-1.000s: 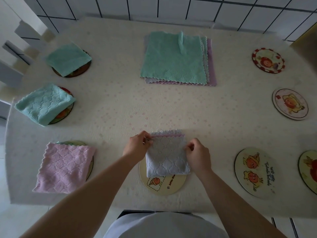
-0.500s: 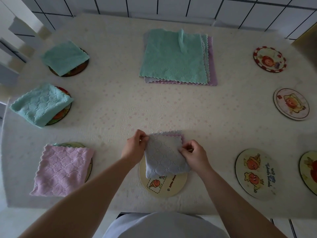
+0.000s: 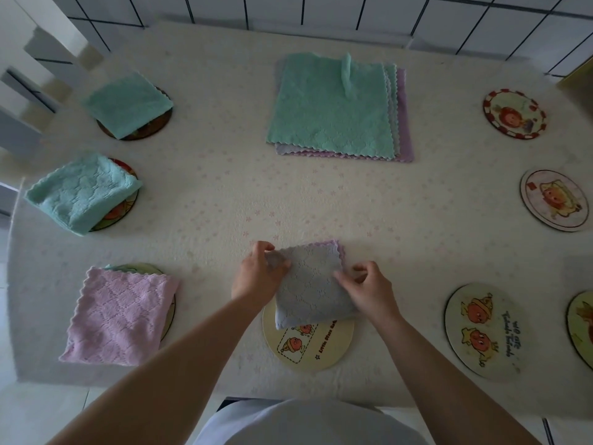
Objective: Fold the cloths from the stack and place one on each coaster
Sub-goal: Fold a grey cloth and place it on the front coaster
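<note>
Hands are meeting on a folded grey-lilac cloth [image 3: 309,284] at the near middle of the table [image 3: 224,203]. The left hand [image 3: 256,277] is pinching the cloth's far left corner, fingers curled round the edge. The right hand [image 3: 369,292] is gripping the cloth's right edge, thumb on top and fingers bent. The cloth is lying tilted, its near part overlapping the far rim of a cream coaster [image 3: 317,345] printed with small cartoon figures; the rest is resting on the tablecloth beyond it.

Unfolded cloths are sitting in a stack [image 3: 333,107] at the far middle, a teal one on top with grey and lilac edges showing beneath.

On the left side, three coasters are already carrying folded cloths: a pink cloth [image 3: 123,316] nearest, a teal cloth [image 3: 81,191] in the middle, and another teal cloth [image 3: 126,104] farthest.

On the right side, bare coasters are lying well apart: a red-rimmed coaster [image 3: 514,113] far off, a pale coaster [image 3: 553,200] nearer, a cream coaster with two orange figures [image 3: 479,329] near, and one more coaster [image 3: 582,329] cut by the frame's right edge.
</note>
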